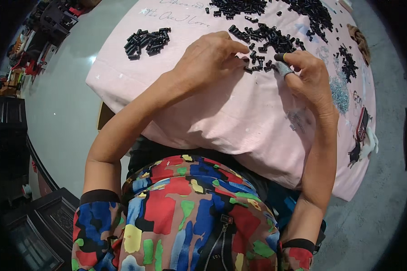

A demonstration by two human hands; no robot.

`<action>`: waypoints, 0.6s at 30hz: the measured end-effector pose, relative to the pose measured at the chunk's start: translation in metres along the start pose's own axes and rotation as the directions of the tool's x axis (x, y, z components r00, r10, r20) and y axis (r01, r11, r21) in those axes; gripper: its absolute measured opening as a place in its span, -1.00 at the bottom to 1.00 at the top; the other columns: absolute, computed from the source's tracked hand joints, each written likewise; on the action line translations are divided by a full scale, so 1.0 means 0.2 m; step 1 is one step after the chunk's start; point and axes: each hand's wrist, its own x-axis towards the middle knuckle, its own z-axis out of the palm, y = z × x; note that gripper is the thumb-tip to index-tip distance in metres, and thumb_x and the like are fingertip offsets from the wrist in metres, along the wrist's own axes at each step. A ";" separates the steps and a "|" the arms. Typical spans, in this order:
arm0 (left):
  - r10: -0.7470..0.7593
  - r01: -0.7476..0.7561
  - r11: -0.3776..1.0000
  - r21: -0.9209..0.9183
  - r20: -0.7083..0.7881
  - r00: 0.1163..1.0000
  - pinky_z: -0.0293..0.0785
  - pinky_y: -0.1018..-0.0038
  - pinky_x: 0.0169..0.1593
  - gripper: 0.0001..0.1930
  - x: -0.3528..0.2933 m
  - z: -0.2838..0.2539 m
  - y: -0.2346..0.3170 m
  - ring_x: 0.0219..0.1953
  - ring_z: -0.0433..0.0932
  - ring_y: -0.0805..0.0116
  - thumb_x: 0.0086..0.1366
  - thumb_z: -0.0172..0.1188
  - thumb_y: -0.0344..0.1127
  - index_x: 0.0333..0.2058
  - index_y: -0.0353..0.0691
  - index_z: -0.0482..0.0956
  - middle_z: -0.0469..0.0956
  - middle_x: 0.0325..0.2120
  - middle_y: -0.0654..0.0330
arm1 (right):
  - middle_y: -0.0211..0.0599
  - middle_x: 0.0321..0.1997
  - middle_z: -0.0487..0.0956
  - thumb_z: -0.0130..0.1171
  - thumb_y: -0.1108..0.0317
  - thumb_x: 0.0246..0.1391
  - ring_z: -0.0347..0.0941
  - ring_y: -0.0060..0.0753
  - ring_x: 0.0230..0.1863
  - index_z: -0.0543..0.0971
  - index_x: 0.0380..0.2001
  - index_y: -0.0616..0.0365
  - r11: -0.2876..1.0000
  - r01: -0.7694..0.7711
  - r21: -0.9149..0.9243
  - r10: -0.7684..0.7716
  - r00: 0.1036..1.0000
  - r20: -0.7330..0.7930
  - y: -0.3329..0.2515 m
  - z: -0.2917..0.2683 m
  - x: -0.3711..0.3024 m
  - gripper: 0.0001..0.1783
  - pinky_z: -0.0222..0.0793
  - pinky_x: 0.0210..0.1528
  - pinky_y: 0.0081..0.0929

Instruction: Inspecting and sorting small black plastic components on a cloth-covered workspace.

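"Black tubes [260, 59] nearest you: where?"
"On pink cloth [226, 113], between my left hand [212, 53] and right hand [306, 74], pointing every way."
"Hands?"
"Both narrow; I can't tell whether either grips one."

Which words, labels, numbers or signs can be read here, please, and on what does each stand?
I'm not copying out wording, only where it stands.
Pink cloth, far side: dark cursive script, partly legible.
Pink cloth, right side: dark lettering, only partly legible.
Multicoloured top, front: small label, too small to read.
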 end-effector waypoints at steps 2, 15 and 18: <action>-0.026 0.025 0.999 0.028 0.023 0.999 0.54 0.33 -0.18 -0.74 0.01 0.00 0.00 -0.28 0.59 0.14 0.20 0.33 -0.37 -0.11 -0.14 0.72 0.56 -0.31 0.06 | -0.10 -0.42 0.63 0.21 0.40 -0.11 0.58 -0.10 -0.36 0.72 -0.30 0.15 0.998 0.028 0.063 -0.027 0.999 -0.018 0.00 -0.03 0.00 -0.75 0.49 -0.24 -0.25; -0.032 0.035 0.998 -0.045 0.056 0.998 0.56 0.38 -0.20 -0.81 -0.07 -0.07 0.02 -0.27 0.63 0.24 0.28 0.29 -0.33 -0.17 -0.23 0.70 0.58 -0.33 0.08 | -0.16 -0.45 0.60 0.22 0.39 -0.16 0.55 -0.11 -0.39 0.70 -0.37 0.15 0.995 -0.021 0.101 0.012 0.995 0.094 -0.04 -0.01 -0.01 -0.78 0.47 -0.26 -0.25; -0.035 0.038 0.996 -0.083 0.038 0.999 0.54 0.36 -0.22 -0.76 -0.17 -0.09 0.04 -0.28 0.62 0.21 0.29 0.29 -0.25 -0.12 -0.21 0.69 0.57 -0.34 0.06 | -0.24 -0.43 0.58 0.20 0.46 -0.17 0.55 -0.17 -0.31 0.69 -0.39 0.11 0.998 0.068 -0.017 -0.065 0.991 0.113 -0.10 0.02 -0.01 -0.80 0.48 -0.20 -0.24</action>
